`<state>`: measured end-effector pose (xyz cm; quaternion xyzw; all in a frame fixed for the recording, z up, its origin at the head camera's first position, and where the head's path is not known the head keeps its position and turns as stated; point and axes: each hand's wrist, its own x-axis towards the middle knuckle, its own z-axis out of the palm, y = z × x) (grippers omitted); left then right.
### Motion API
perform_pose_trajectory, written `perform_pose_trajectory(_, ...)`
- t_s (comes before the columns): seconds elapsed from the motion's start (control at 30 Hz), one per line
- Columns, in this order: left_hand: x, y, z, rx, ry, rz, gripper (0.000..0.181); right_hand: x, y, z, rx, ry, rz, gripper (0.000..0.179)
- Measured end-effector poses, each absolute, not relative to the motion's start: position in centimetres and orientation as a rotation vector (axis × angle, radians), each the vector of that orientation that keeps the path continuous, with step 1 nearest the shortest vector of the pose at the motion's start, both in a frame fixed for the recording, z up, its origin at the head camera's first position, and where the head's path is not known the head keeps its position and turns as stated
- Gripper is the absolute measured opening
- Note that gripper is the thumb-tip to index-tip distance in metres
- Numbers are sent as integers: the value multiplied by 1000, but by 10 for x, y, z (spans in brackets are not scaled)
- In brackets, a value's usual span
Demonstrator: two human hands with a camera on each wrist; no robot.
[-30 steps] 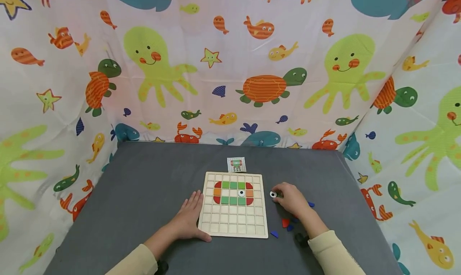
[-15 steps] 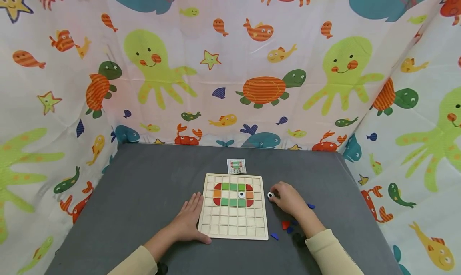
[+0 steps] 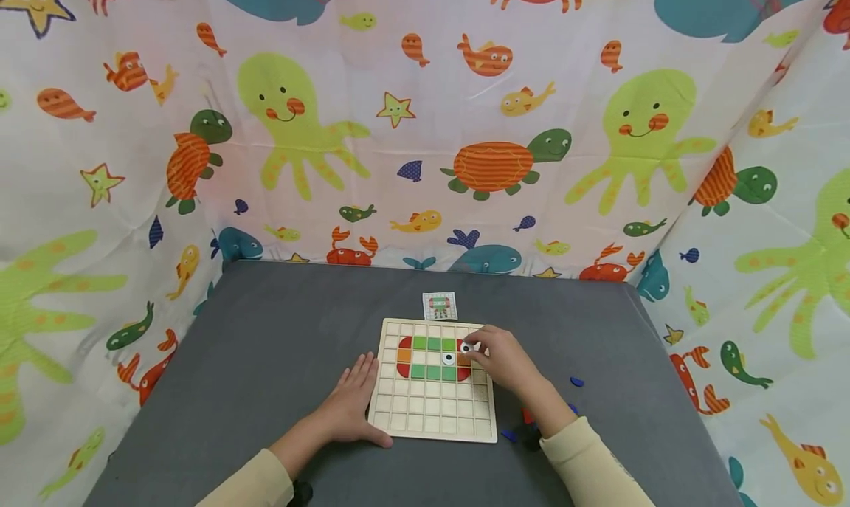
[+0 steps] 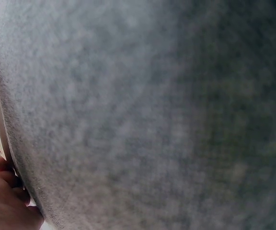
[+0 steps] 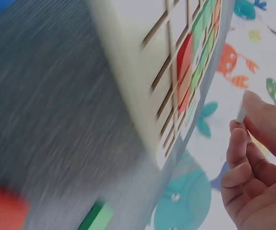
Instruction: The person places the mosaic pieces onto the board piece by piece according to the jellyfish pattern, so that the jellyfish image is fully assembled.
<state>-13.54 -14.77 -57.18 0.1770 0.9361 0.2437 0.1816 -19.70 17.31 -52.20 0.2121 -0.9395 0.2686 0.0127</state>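
Note:
A square wooden grid board (image 3: 432, 423) lies on the table. Red, green and orange tiles fill a ring of cells in its upper half, and a white eye tile (image 3: 448, 359) with a black dot sits inside that ring. Between thumb and fingertips my right hand (image 3: 501, 356) pinches a second eye tile (image 3: 466, 347), over the ring's right side. The right wrist view shows this held tile (image 5: 241, 113) edge-on. My left hand (image 3: 350, 404) rests along the board's left edge, fingers straight and thumb at the lower corner.
A small printed pattern card (image 3: 440, 306) lies just beyond the board. Right of the board are loose blue pieces (image 3: 576, 381) and a red piece (image 3: 527, 416), partly behind the right forearm. A green piece (image 5: 97, 218) shows in the right wrist view. A sea-animal curtain (image 3: 425, 182) surrounds the table.
My right hand has carried the pinched eye tile leftward, from beside the board to over its tiled ring. The left hand stays at the board's edge.

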Motion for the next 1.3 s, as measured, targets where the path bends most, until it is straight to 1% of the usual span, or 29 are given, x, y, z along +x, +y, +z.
perform_pose_trajectory(0.33, -135, -147, -569, 493, 2642, 680, 146, -201, 121, -531, 742, -2983, 808, 23)
perform_pose_trajectory(0.6, -134, -148, -566, 513, 2635, 711, 145, -211, 96, -543, 703, -3045, 811, 22)
perform_pose_trajectory(0.8, -133, -147, -567, 508, 2649, 703, 145, -213, 88, -546, 626, -3111, 820, 19)
perform_pose_trajectory(1.03, -134, -147, -569, 509, 2654, 695, 146, -212, 84, -545, 660, -3107, 852, 19)
perform_pose_trajectory(1.17, -135, -148, -572, 513, 2654, 681, 146, -212, 87, -543, 662, -3097, 863, 19)
perform_pose_trajectory(1.3, -136, -148, -573, 499, 2655, 679, 147, -209, 97, -538, 605, -3087, 900, 20)
